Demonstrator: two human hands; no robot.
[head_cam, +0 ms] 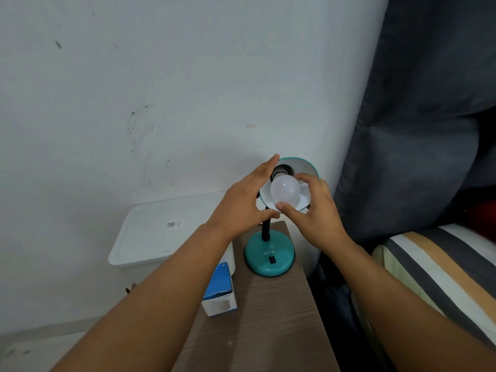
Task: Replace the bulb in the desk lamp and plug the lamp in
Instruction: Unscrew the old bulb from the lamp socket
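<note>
A teal desk lamp stands on a narrow wooden table, its round base (269, 257) marked ATN and its shade (308, 167) tipped up towards me. A white round bulb (284, 189) sits in the shade at the socket. My right hand (311, 210) grips the bulb with thumb below and fingers above. My left hand (245, 201) cups the shade's left rim, fingers spread along it. A blue and white bulb box (218, 289) lies on the table by my left forearm. No plug or cord is visible.
The wooden table (268, 318) is narrow and runs towards me. A white lidded bin (161, 232) stands left of it against the wall. A dark curtain (416, 130) hangs at the right, above a striped bed cover (440, 269).
</note>
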